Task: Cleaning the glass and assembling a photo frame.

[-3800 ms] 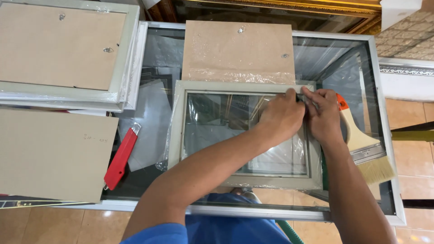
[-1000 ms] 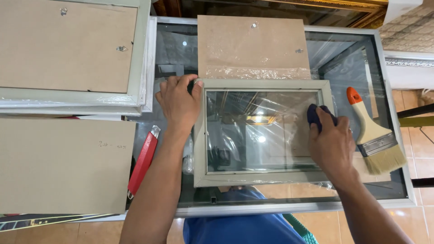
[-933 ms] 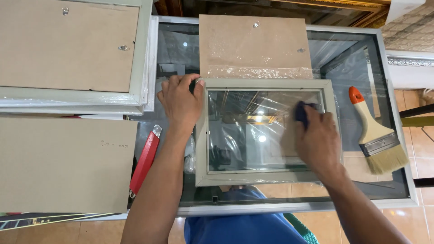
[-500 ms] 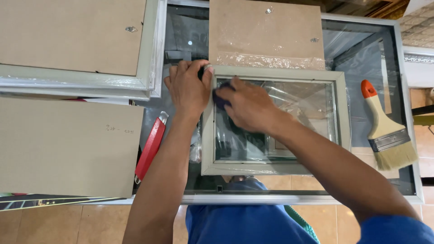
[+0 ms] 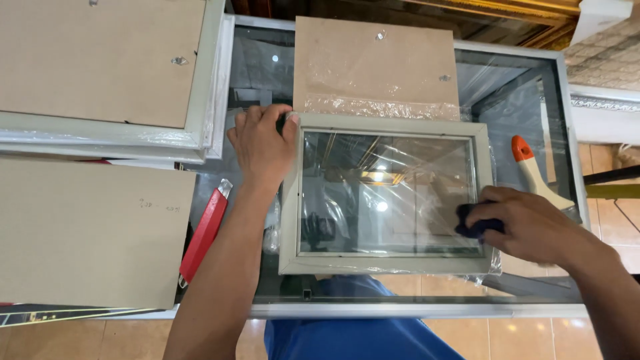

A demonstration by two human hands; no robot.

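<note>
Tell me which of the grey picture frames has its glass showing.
The small grey picture frame under both hands shows clear glass; the stacked grey frames at upper left lie face down, brown backing boards up.

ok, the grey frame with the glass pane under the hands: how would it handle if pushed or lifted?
The grey frame looks rigid, so it would likely move as one piece. On the glass tabletop it probably slides easily; the left hand seems to brace its corner. Its glass pane is likely fragile and adds weight.

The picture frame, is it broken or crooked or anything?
No breakage shows. The grey frame lies slightly askew on the glass table, with crinkled clear plastic wrap sticking out under its lower right corner. Left hand steadies it; right hand presses a dark cloth.
</note>
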